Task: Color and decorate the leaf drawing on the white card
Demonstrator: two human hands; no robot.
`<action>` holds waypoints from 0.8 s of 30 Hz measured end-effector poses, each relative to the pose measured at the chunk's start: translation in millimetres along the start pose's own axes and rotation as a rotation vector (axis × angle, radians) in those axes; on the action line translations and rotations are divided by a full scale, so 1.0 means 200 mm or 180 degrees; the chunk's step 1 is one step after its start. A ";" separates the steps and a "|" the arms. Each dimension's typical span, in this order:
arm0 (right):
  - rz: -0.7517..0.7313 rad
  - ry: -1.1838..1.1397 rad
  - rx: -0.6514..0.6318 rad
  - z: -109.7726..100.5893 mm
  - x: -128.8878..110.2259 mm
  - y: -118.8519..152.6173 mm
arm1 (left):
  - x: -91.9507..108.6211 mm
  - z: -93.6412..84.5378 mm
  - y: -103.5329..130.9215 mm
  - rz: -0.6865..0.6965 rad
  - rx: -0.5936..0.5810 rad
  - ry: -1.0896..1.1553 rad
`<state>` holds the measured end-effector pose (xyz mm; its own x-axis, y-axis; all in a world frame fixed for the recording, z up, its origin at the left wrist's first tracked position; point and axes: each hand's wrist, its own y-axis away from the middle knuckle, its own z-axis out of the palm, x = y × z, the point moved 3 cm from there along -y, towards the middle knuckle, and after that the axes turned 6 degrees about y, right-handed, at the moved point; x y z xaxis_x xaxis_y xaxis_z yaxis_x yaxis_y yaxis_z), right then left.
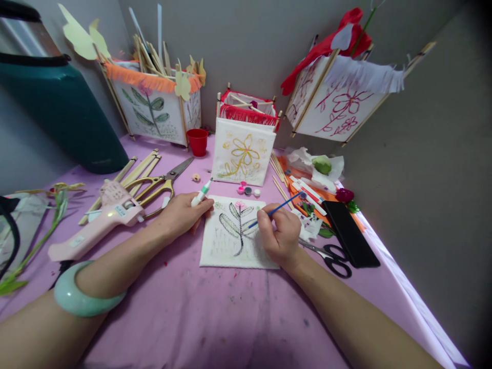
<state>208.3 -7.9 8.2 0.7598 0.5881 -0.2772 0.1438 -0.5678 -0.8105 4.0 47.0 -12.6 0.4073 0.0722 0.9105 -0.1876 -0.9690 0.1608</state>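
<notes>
White sheet [234, 238] lies ahead of us at twelve o'clock, and we hold a pen [202, 193] in our left hand [188, 211] at its ten and a blue brush [286, 204] in our right hand [280, 233] at its three, where rubbing could smudge wet paint.

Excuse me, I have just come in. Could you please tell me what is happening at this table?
A person is working on a white panel bearing a plant drawing with a pink flower. The right hand holds a blue brush, its tip at a green leaf. The left hand holds a white marker beside the panel. Small paint pots stand just beyond it, before an upright panel with a yellow flower.
</notes>
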 end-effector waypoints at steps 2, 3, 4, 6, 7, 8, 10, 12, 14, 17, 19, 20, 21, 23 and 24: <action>0.0003 0.0015 -0.0024 0.00 0.00 0.00 | 0.00 0.00 0.00 -0.0004 0.0000 0.0025; -0.0002 0.0002 -0.0046 0.01 0.00 0.00 | 0.00 0.00 0.00 -0.0004 0.0000 0.0019; -0.0006 -0.0016 -0.0073 0.01 0.00 0.00 | 0.01 0.00 0.00 -0.0006 -0.0002 0.0000; -0.0008 -0.0021 -0.0102 0.01 0.01 0.00 | 0.01 0.00 0.00 0.0005 0.0005 -0.0039; 0.0001 0.0006 -0.0087 0.01 0.01 0.00 | 0.01 0.00 0.00 0.0012 0.0004 -0.0053; 0.0015 0.0050 -0.0052 0.01 0.01 0.00 | 0.01 0.00 0.01 0.0016 0.0006 -0.0059; 0.0056 0.0129 0.0015 0.01 0.02 0.00 | 0.02 0.00 0.01 0.0001 0.0004 -0.0064; 0.0073 0.0146 0.0021 0.01 0.02 0.00 | 0.02 0.00 0.01 -0.0032 0.0006 -0.0068; 0.0059 0.0113 -0.0045 0.01 0.02 0.00 | 0.02 0.00 0.01 -0.0051 0.0013 -0.0062; 0.0064 0.0100 -0.0079 0.02 0.02 0.00 | 0.02 0.00 0.01 -0.0041 0.0022 -0.0064; 0.0105 0.0139 -0.0025 0.02 0.02 0.00 | 0.02 0.00 0.00 -0.0026 0.0023 -0.0077; 0.0125 0.0159 0.0001 0.02 0.03 0.00 | 0.02 0.00 0.00 -0.0021 0.0027 -0.0075; 0.0138 0.0173 0.0011 0.02 0.03 0.01 | 0.01 0.00 0.00 -0.0018 0.0025 -0.0067; 0.0151 0.0182 -0.0025 0.02 0.03 0.01 | 0.01 0.00 0.00 -0.0016 0.0017 -0.0051; 0.0152 0.0180 -0.0055 0.03 0.04 0.01 | 0.01 0.00 0.00 -0.0016 0.0016 -0.0047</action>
<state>210.4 -1.0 2.2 0.8006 0.5269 -0.2854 0.1170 -0.6045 -0.7880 5.1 46.8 -10.4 0.4213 0.0737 0.9039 -0.1811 -0.9698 0.1635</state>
